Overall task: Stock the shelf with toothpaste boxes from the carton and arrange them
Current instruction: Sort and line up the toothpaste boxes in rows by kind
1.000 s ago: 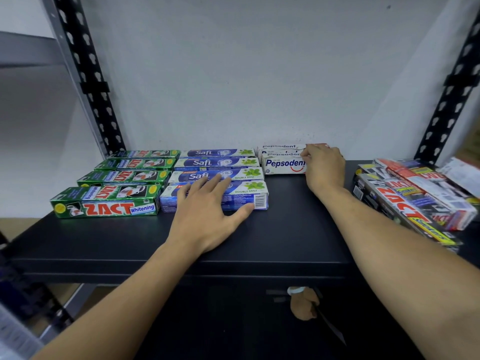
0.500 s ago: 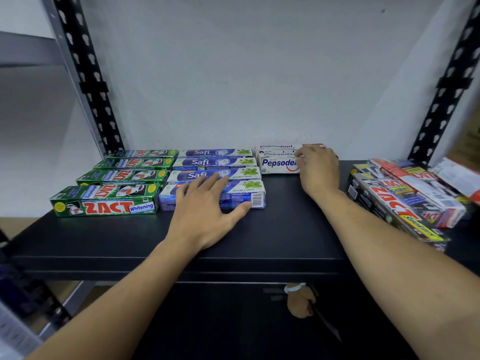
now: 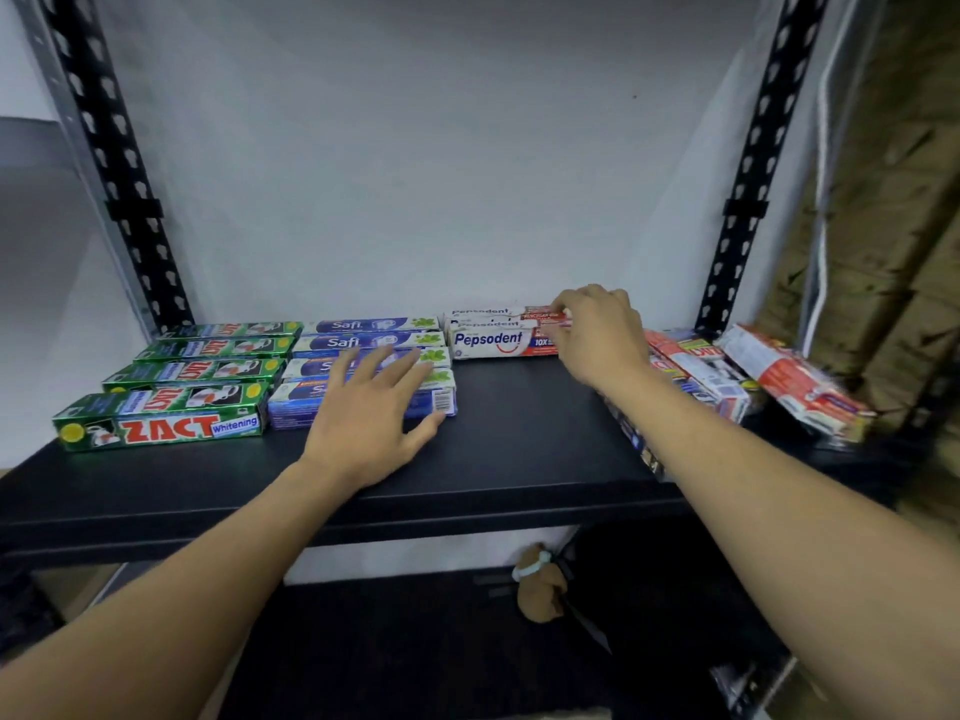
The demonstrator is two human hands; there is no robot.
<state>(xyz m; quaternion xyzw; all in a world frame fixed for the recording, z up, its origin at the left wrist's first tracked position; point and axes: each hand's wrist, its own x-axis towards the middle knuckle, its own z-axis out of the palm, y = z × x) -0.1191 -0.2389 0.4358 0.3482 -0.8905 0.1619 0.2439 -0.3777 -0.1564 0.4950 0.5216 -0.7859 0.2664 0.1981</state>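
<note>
Several green Zact boxes (image 3: 171,420) lie in a row at the left of the black shelf (image 3: 519,459). Beside them lie several blue Safi boxes (image 3: 374,337). My left hand (image 3: 371,413) rests flat, fingers spread, on the front Safi boxes. White and red Pepsodent boxes (image 3: 491,343) lie at the back middle. My right hand (image 3: 597,332) touches their right ends with curled fingertips. Its fingers cover the box ends, so a grip is not visible.
A loose pile of mixed toothpaste boxes (image 3: 727,376) lies at the right end of the shelf. Black perforated uprights (image 3: 748,200) stand at both back corners. A small brown object (image 3: 540,584) sits on the lower shelf. Brown cartons (image 3: 893,252) rise at far right.
My right hand has lifted slightly and its fingertips now sit at the ends of the Pepsodent boxes. My left hand stays on the Safi boxes. The view shifted a little left.
</note>
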